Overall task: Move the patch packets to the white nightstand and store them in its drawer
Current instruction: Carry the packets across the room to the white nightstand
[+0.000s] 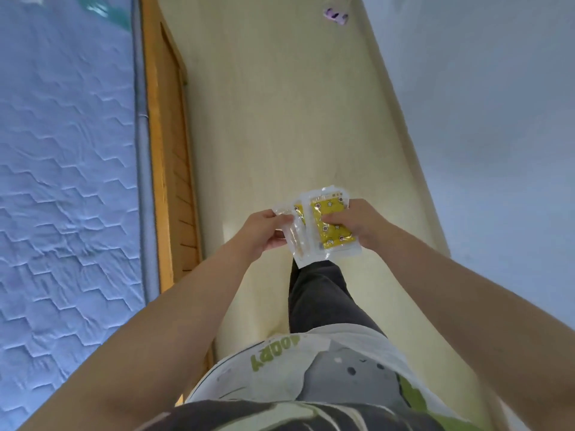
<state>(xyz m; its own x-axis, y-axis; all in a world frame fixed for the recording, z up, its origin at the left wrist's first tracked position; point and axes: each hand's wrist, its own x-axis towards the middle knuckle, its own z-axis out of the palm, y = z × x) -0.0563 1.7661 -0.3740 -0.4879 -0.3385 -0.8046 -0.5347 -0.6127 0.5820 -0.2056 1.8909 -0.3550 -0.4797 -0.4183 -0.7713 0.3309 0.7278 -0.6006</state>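
Observation:
A small stack of patch packets [323,214] in clear wrappers with yellow patterned inserts is held in front of my body over the floor. My left hand [264,233] pinches the stack's left edge between thumb and fingers. My right hand [357,223] grips the right side, with the thumb lying across the yellow front of the top packet. The packets are fanned slightly, so the lower ones show only at their left edges. The white nightstand and its drawer are not in view.
A bed with a pale blue quilted mattress [62,181] and an orange wooden frame [168,169] runs along the left. A pale floor strip [280,119] stretches ahead between bed and white wall [497,119]. A small purple object [336,14] lies far ahead on the floor.

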